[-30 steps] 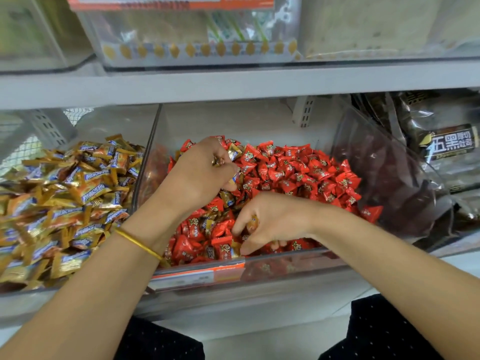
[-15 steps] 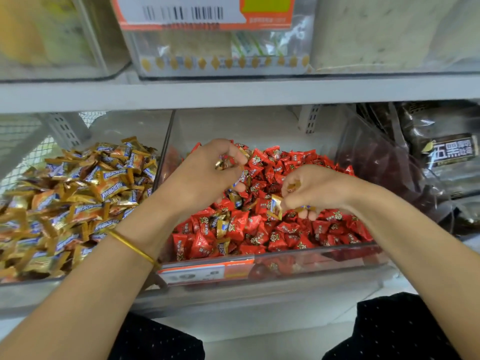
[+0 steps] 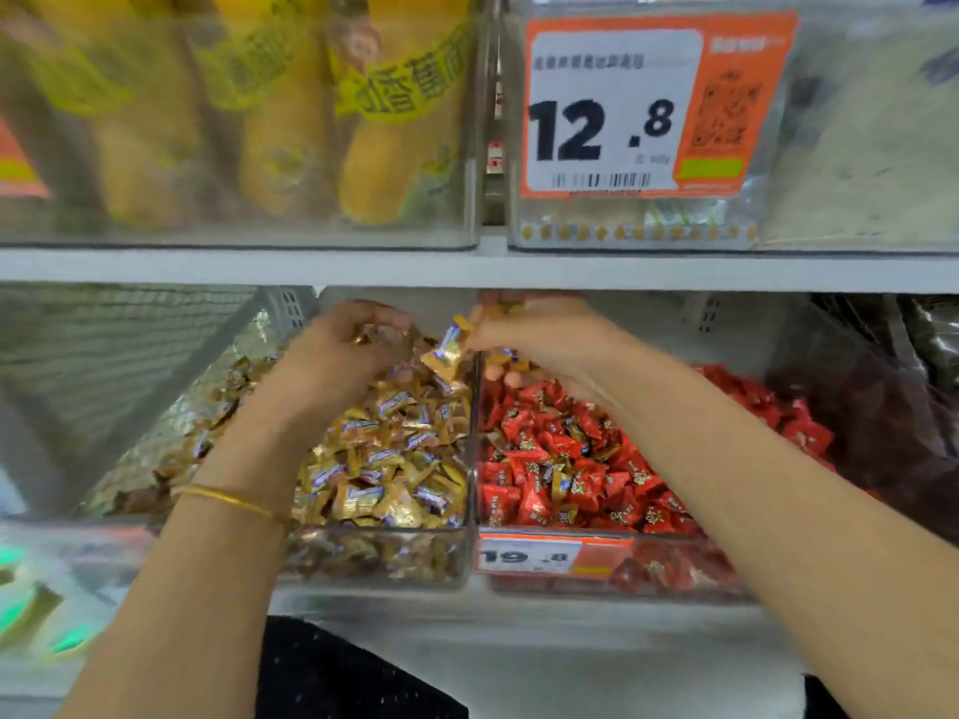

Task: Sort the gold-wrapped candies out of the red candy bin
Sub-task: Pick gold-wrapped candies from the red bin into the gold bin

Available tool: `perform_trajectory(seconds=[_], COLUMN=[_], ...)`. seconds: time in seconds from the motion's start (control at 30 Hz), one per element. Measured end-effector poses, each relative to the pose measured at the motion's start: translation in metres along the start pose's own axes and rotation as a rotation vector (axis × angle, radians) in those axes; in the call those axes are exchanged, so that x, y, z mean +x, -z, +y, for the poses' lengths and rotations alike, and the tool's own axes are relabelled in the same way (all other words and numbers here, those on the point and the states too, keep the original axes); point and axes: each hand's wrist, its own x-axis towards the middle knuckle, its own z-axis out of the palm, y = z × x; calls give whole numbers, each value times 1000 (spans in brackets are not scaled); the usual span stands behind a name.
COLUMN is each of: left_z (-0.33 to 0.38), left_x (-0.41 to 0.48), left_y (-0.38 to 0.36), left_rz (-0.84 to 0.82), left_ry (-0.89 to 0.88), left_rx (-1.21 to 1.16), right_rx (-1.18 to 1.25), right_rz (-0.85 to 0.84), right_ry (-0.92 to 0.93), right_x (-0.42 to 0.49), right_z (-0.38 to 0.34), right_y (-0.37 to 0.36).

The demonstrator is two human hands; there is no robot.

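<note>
1. The gold bin (image 3: 373, 557) sits left of centre on the shelf, heaped with its gold pile (image 3: 394, 459) nearly to the front rim.
2. The left hand (image 3: 337, 360), a bangle (image 3: 228, 498) on its wrist, hovers over the back of the gold bin. Its fingers are curled round a handful (image 3: 363, 337) of gold wrappers. It is too blurred to count them.
3. One gold candy (image 3: 446, 350) hangs tilted in the air just above the wall between the two bins, towards the back.
4. The right hand (image 3: 539, 334) is above the back left corner of the red bin (image 3: 690, 568), thumb and fingers pinched together on that candy's end. More gold seems tucked in the palm.
5. In the red bin, strays (image 3: 561, 480) show among the red candies (image 3: 524, 505) near the front left corner, some half buried.
6. From here these look feather-light, with crinkly, slick foil that I would expect to slide between dry fingers. The flared wrapper end is the handiest place to pinch a loose one. For a buried stray I would take the firmer middle so the foil does not tear or slip. Carried by an end alone, a candy could well drop back on the wrong side of the wall.
</note>
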Motion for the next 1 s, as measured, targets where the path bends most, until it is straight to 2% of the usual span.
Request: perform_trajectory(seconds=[0.1, 0.17, 0.23, 0.33, 0.43, 0.53, 0.6, 0.7, 0.8, 1.0], left_z=[-9, -7, -5, -4, -1, 4, 2, -2, -5, 0], left_x=[11, 13, 13, 4, -5, -16, -18, -17, -14, -7], left_y=[13, 19, 21, 23, 21, 3, -16, -47, -66, -83], left_rz=[219, 234, 217, 208, 246, 65, -67, -174, -146, -101], left_ry=[-103, -35, 10, 18, -129, -317, -405, -548, -612, -617], left_rx=[75, -148, -304, -127, 42, 139, 245, 386, 415, 334], right_rx=[-186, -297, -277, -195, -272, -136, -132, -359, -550, -951], right_rz=[-42, -93, -154, -154, -26, 92, 92, -56, -190, -316], right_ry=[13, -5, -27, -46, -27, 61, 50, -52, -105, 41], right_x=[29, 43, 48, 44, 22, -6, -20, -31, -31, -25], right_z=[-21, -28, -30, -23, -12, 2, 14, 36, 59, 85], right_y=[-48, -67, -72, -60, -32, 3, 24, 43, 40, 27])
